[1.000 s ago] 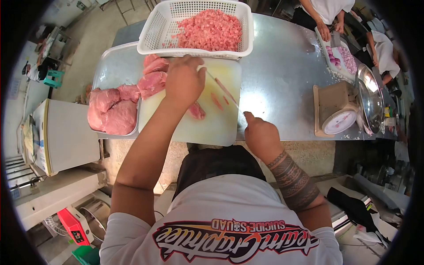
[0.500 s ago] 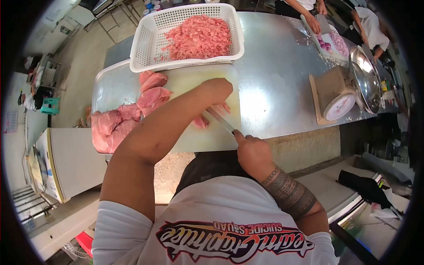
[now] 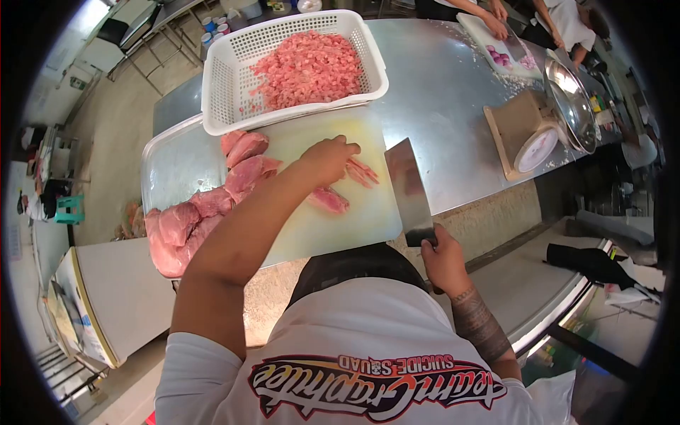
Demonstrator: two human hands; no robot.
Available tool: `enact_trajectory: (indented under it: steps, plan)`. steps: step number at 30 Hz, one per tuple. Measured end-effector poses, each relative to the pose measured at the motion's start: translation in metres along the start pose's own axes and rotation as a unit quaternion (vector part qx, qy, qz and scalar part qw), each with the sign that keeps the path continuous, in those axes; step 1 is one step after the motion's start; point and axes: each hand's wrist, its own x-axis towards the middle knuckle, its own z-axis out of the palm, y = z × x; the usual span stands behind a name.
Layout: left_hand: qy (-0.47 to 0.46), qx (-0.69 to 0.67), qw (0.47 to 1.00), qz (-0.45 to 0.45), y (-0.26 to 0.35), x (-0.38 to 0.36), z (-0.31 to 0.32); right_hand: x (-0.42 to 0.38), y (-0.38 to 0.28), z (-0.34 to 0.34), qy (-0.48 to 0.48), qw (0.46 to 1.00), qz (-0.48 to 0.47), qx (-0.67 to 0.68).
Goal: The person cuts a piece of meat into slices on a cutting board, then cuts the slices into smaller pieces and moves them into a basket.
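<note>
My left hand (image 3: 328,159) rests on meat strips (image 3: 361,171) on the pale cutting board (image 3: 354,212), beside a small meat piece (image 3: 328,200). My right hand (image 3: 443,261) grips the handle of a cleaver (image 3: 409,190), whose flat blade is lifted over the board's right edge. Large raw meat slabs (image 3: 185,225) lie in a metal tray (image 3: 170,159) to the left. A white basket (image 3: 219,92) of diced meat (image 3: 308,68) stands behind the board.
A steel table (image 3: 439,106) carries a weighing scale (image 3: 525,139) with a metal bowl (image 3: 572,103) at right. Other people's hands work at a board with red onions (image 3: 499,59) at the far right. A white appliance (image 3: 106,297) stands at lower left.
The cleaver came off the board, drawn right and turned flat-side up. My left hand shifted from the slicing spot onto the cut strips.
</note>
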Motion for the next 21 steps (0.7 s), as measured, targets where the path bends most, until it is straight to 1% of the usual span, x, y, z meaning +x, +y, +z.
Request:
enact_trajectory:
  steps: [2, 4, 5, 7, 10, 13, 16, 19, 21]
  plan:
    - [-0.017, -0.002, 0.999, 0.028, 0.004, 0.009, 0.012, 0.005, -0.008, 0.014, 0.01, 1.0, -0.018, -0.001]
    - [-0.044, -0.011, 0.997, 0.056, 0.01, 0.014, 0.019, 0.005, -0.017, 0.028, -0.002, 0.997, 0.023, -0.075]
    - [-0.036, 0.016, 0.997, 0.063, 0.013, 0.014, 0.022, 0.005, -0.02, 0.033, -0.009, 0.993, 0.043, -0.112]
    - [-0.021, 0.071, 0.994, 0.077, 0.021, 0.009, 0.026, 0.001, -0.025, 0.042, -0.007, 0.992, 0.045, -0.115]
    - [0.059, 0.15, 0.97, 0.181, 0.023, 0.004, 0.029, -0.002, -0.027, 0.047, 0.002, 0.993, 0.037, -0.114]
    - [-0.007, 0.136, 0.98, 0.148, 0.027, 0.015, 0.029, -0.002, -0.023, 0.05, 0.008, 0.994, 0.026, -0.104]
    - [0.033, 0.115, 0.991, 0.057, 0.035, 0.012, 0.037, 0.001, -0.018, 0.05, 0.004, 0.996, 0.015, -0.092]
    - [0.041, 0.074, 0.994, -0.065, 0.046, 0.01, 0.042, 0.004, -0.02, 0.046, 0.002, 0.996, 0.003, -0.084]
    - [0.048, 0.051, 0.996, -0.062, 0.044, 0.006, 0.037, 0.012, -0.02, 0.04, 0.002, 0.997, -0.009, -0.075]
